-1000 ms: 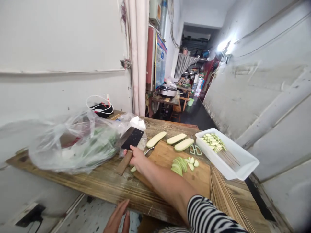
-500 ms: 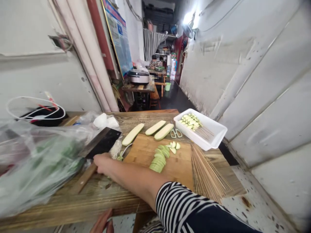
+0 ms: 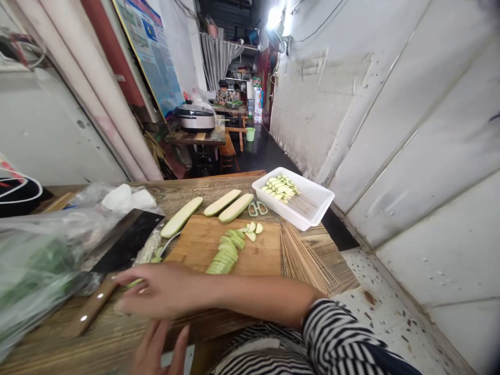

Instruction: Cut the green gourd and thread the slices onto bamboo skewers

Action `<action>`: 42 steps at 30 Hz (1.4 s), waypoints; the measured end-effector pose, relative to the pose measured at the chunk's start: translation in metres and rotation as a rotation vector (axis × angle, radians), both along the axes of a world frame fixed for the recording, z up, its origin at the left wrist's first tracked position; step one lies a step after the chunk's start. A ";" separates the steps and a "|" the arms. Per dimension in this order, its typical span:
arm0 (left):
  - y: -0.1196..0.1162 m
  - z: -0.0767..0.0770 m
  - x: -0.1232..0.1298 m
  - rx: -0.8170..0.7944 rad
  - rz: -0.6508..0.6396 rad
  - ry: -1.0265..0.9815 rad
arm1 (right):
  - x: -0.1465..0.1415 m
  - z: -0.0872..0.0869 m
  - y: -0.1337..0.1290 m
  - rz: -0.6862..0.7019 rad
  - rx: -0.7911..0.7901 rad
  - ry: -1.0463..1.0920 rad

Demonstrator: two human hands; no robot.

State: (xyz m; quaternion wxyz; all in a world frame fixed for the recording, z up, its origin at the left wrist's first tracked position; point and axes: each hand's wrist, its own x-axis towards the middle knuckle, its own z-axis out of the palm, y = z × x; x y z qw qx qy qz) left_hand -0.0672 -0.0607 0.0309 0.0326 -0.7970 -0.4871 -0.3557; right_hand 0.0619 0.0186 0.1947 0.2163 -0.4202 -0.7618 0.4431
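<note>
My right hand (image 3: 160, 291) reaches across to the left over the table's front, thumb and fingers apart, holding nothing, slightly blurred. Just left of its fingertips lies a cleaver (image 3: 127, 239) with a dark blade and a wooden handle, resting beside the plastic bags. Below it my left hand (image 3: 162, 349) shows at the table's front edge, fingers spread and empty. On the wooden cutting board (image 3: 258, 255) lie a row of sliced zucchini (image 3: 224, 255) and several small pieces (image 3: 253, 230). Behind the board rest three zucchini halves (image 3: 183, 217), cut faces up.
A white tray (image 3: 318, 200) holds skewered zucchini slices (image 3: 281, 187). Bamboo skewers (image 3: 302, 255) fan out right of the board, and scissors (image 3: 258, 208) lie behind it. A plastic bag of greens (image 3: 35, 265) covers the left side. Farther back, a person (image 3: 223, 94) sits at a table.
My right hand has let go of the cleaver, leaving it lying on the left, and has moved back toward my left hand. The view has swung right; my left hand has risen slightly.
</note>
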 end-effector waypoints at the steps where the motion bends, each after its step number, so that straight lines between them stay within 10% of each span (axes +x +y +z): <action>1: 0.001 0.006 0.016 -0.030 -0.024 -0.019 | 0.033 0.003 -0.020 -0.054 0.134 0.036; 7: 0.030 0.026 0.096 0.003 -0.057 -0.043 | 0.212 -0.055 -0.104 -0.831 0.479 -0.369; 12: 0.055 0.018 0.119 0.038 0.004 0.099 | 0.279 -0.124 -0.133 -0.989 0.440 -0.758; 19: 0.082 0.016 0.113 -0.035 0.039 0.290 | 0.290 -0.146 -0.125 -0.954 0.374 -0.821; 32: 0.187 0.026 0.058 -0.115 -0.532 0.462 | 0.297 -0.129 -0.102 -0.876 0.162 -0.991; 42: 0.133 0.046 0.133 0.002 -0.233 0.373 | 0.304 -0.125 -0.092 -0.812 0.107 -1.085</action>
